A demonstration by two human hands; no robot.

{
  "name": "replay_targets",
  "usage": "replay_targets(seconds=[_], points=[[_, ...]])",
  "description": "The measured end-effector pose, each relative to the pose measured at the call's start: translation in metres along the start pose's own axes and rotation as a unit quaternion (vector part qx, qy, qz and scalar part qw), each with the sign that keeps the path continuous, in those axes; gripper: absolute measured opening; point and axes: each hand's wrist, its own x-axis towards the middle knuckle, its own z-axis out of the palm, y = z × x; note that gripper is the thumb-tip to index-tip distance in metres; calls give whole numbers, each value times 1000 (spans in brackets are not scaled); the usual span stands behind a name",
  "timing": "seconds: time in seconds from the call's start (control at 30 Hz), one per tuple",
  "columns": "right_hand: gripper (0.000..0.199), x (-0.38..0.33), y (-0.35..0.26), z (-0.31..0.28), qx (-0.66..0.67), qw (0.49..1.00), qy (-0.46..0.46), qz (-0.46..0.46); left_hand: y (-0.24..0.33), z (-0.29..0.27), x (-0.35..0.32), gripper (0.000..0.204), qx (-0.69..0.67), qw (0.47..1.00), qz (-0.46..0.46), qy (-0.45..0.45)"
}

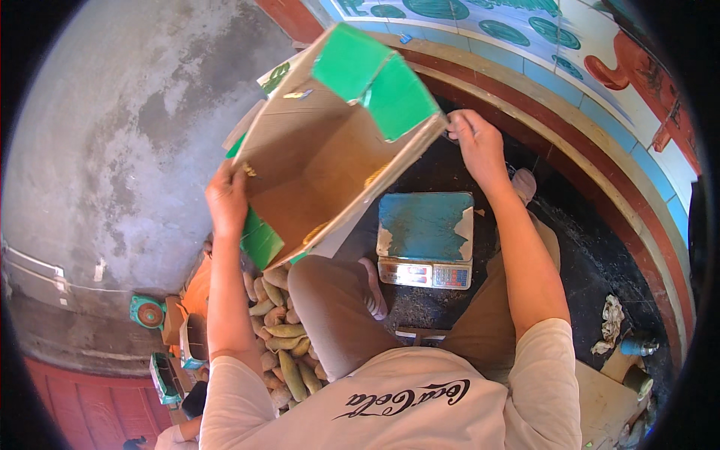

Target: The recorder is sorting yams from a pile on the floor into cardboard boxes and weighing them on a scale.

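One big cardboard box (330,142) is held up in the air in front of the seated person, tipped so its open mouth faces back toward them. Its inside is bare brown card with nothing in it that I can see; the outer faces and the two raised flaps at its top are green. It hangs above the person's left knee and the near-left corner of the scale.

Below it, on the dark floor (600,262) between the person's legs, sits one digital weighing scale (426,238) with a worn blue platform, paint peeling at its right edge, and a display strip along its front. Nothing rests on the platform.

To the left of the person's left thigh lies a heap of long, greenish-brown vegetables (281,330), well over a dozen, too piled up to count exactly. They rest against something orange at the heap's upper left edge.

The left hand (227,199) is clamped on the box's lower left edge, fingers wrapped round the card. The right hand (477,144) pinches the box's upper right corner, fingers closed on the rim.

A crumpled rag (609,324) lies on the floor near the red curb on the right, well apart from the scale.
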Motion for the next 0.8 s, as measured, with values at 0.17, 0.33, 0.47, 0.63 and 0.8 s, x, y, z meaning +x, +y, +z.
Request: replay_targets(seconds=[0.17, 0.33, 0.47, 0.63, 0.8], points=[[37, 12, 6, -29, 72, 987, 131, 58, 11, 75, 1, 19, -32, 997, -7, -71], [36, 14, 6, -38, 19, 983, 177, 43, 6, 144, -25, 20, -22, 984, -16, -175], [33, 7, -8, -39, -14, 989, 145, 38, 23, 175, -54, 17, 20, 968, 3, -250], [32, 6, -10, -40, -23, 992, 122, 34, 25, 207, -77, 17, 54, 944, 53, -320], [29, 3, -11, -34, -37, 994, 87, 46, 2, 224, -92, 23, 35, 932, 22, -360]])
